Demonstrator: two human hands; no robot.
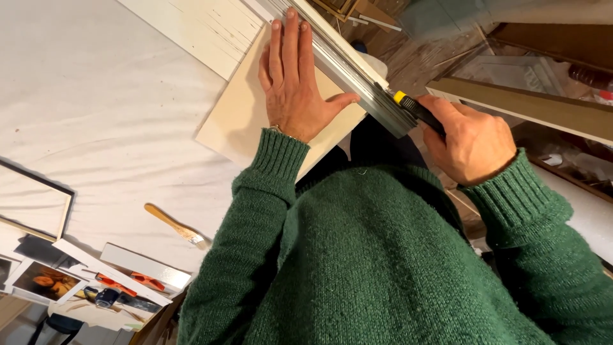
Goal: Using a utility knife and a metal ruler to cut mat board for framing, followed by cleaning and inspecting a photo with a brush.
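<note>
The left hand (292, 83) lies open and flat on the cream board (239, 115) at 12 o'clock, the right hand (474, 142) grips a yellow-tipped knife (416, 108) at the ruler's (348, 67) near end, so the cut seems near complete.

White-covered table (108, 96) under cream board (239, 118), brush (175, 225)

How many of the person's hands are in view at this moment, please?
2. The left hand lies flat on the cream board, pressing against the metal straightedge. The right hand grips the yellow-and-black utility knife at the straightedge's near end.
</note>
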